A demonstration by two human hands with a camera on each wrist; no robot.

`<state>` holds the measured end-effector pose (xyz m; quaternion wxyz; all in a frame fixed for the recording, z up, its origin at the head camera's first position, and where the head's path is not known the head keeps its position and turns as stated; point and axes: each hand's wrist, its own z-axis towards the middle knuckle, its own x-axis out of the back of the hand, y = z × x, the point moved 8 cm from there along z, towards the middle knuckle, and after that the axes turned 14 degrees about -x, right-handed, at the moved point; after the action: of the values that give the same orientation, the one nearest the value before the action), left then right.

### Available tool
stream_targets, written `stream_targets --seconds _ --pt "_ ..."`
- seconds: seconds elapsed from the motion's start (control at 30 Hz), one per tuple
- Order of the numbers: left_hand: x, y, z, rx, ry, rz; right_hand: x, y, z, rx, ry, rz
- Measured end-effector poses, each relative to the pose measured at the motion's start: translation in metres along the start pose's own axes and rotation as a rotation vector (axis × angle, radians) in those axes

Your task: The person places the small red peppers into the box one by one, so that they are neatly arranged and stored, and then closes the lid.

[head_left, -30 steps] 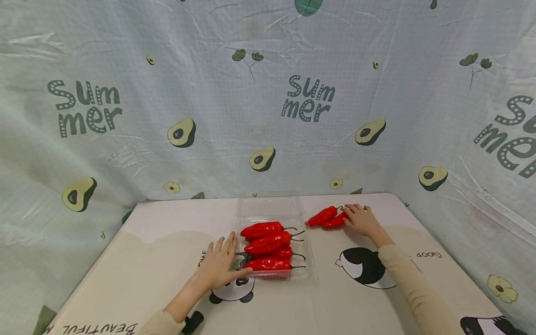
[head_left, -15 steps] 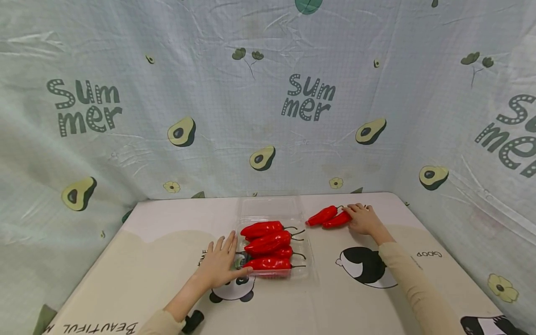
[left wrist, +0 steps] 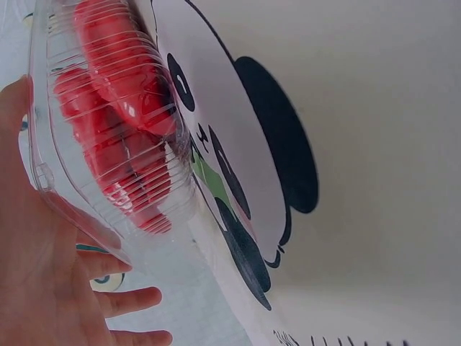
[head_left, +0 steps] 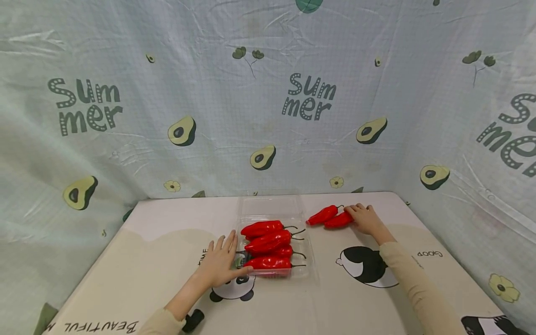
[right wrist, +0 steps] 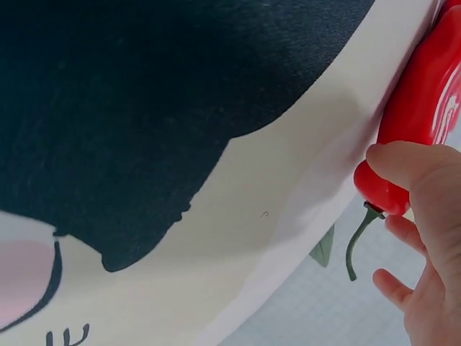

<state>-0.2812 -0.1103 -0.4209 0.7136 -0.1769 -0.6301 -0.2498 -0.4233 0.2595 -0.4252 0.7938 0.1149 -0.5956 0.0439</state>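
My left hand (head_left: 218, 265) rests with spread fingers against the left side of a clear plastic clamshell box (head_left: 270, 208), its thumb at the front rim. Inside the box lie several red peppers (head_left: 267, 243), their stems pointing right. In the left wrist view, the ribbed box wall (left wrist: 45, 176) stands beside the palm and straight fingers. At the back right, my right hand (head_left: 366, 220) pinches a red pepper (head_left: 337, 221) by its stem end. The right wrist view has the thumb on this pepper (right wrist: 414, 108), with its green stem hanging past the fingers.
Another red pepper (head_left: 322, 215) lies just left of the pinched one. The box's clear lid is folded back behind it. A printed cloth (head_left: 272, 307) covers the table, and a patterned curtain (head_left: 234, 107) hangs behind and to the right.
My right hand has shifted slightly right to the stem end of the pepper, and that pepper has slid a little right. The left hand and the box have stayed put.
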Motion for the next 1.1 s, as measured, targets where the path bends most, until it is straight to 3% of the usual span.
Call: stream_targets --seconds 1.1 --pt "0.0002 0.0010 -0.0006 -0.010 0.001 -0.009 0.0031 0.0007 -0.0076 0.044 0.045 -0.012"
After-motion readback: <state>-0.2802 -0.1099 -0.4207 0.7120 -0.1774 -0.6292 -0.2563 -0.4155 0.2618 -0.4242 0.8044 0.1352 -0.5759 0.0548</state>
